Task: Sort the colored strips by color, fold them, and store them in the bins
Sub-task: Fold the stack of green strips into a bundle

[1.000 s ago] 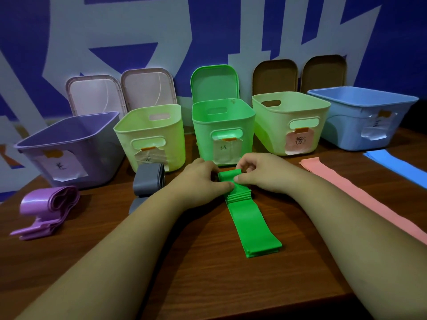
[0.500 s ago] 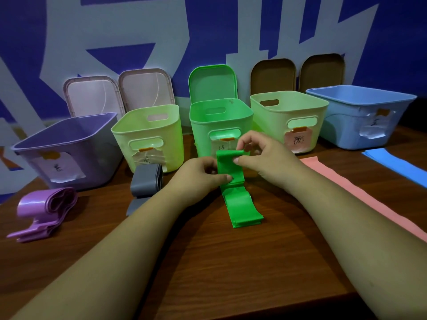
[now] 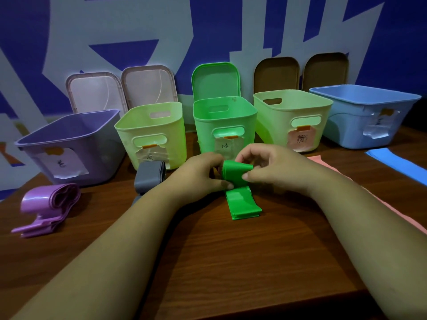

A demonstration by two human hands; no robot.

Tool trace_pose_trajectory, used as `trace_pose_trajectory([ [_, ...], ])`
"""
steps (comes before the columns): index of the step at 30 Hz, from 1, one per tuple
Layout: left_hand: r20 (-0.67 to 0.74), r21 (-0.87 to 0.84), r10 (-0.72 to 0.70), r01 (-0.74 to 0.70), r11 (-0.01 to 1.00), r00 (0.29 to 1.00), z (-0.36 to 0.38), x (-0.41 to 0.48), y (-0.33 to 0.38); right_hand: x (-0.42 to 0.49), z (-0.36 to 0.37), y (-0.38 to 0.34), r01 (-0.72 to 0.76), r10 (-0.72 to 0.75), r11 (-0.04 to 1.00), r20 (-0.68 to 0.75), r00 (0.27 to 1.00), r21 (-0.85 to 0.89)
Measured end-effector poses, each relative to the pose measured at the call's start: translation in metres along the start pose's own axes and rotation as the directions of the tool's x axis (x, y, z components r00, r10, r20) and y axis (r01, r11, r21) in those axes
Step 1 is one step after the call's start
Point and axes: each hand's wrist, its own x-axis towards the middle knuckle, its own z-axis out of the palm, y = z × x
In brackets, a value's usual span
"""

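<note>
A: You had folded purple strips (image 3: 49, 205) far left on the tabletop (image 3: 231, 262), with a grey strip (image 3: 150, 174) beside them.
B: At centre, your left hand (image 3: 198, 175) and right hand (image 3: 275, 167) held the green strip (image 3: 242, 204), fingers (image 3: 227, 185) pinching its rolled end, in front of the green bin (image 3: 231, 116). A pink strip (image 3: 411, 218) and a blue strip (image 3: 397, 165) lay to the right.

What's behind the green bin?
A green lid stands behind the green bin. Only the lid's top part shows. The bin covers its lower part, so you cannot see what it rests on or whether anything else is back there.
</note>
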Motion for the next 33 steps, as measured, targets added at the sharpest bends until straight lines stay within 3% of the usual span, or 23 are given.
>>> trace_pose_trajectory([
  [4, 0.047, 0.001, 0.036, -0.036, 0.999, 0.998, -0.005, -0.004, -0.001, -0.005, -0.005, -0.002, -0.019, 0.023, 1.000, 0.180, 0.983, -0.020],
  [9, 0.151, -0.091, -0.051, 0.065, 0.994, 0.987, -0.011, -0.007, 0.000, -0.010, -0.006, -0.003, -0.039, 0.041, 0.999, 0.313, 0.949, -0.014],
  [12, 0.110, -0.186, -0.084, 0.104, 0.977, 0.990, -0.008, -0.008, 0.005, -0.008, -0.005, -0.002, -0.055, 0.052, 0.998, 0.182, 0.982, 0.010],
  [17, 0.139, -0.149, -0.145, 0.166, 0.975, 0.980, -0.003, -0.008, 0.013, 0.003, 0.001, 0.008, -0.172, 0.163, 0.977, -0.080, 0.983, -0.123],
  [21, 0.136, -0.156, -0.178, 0.198, 0.968, 0.975, -0.005, -0.007, 0.016, 0.006, 0.002, 0.011, -0.212, 0.196, 0.962, -0.103, 0.975, -0.173],
  [26, 0.145, -0.063, -0.118, 0.128, 0.990, 0.982, 0.001, -0.006, 0.015, 0.007, 0.004, 0.011, -0.211, 0.202, 0.954, -0.061, 0.977, -0.214],
  [33, 0.095, -0.284, -0.215, 0.233, 0.930, 0.972, 0.006, -0.004, 0.016, 0.010, 0.008, 0.015, -0.198, 0.180, 0.966, -0.119, 0.976, -0.166],
])
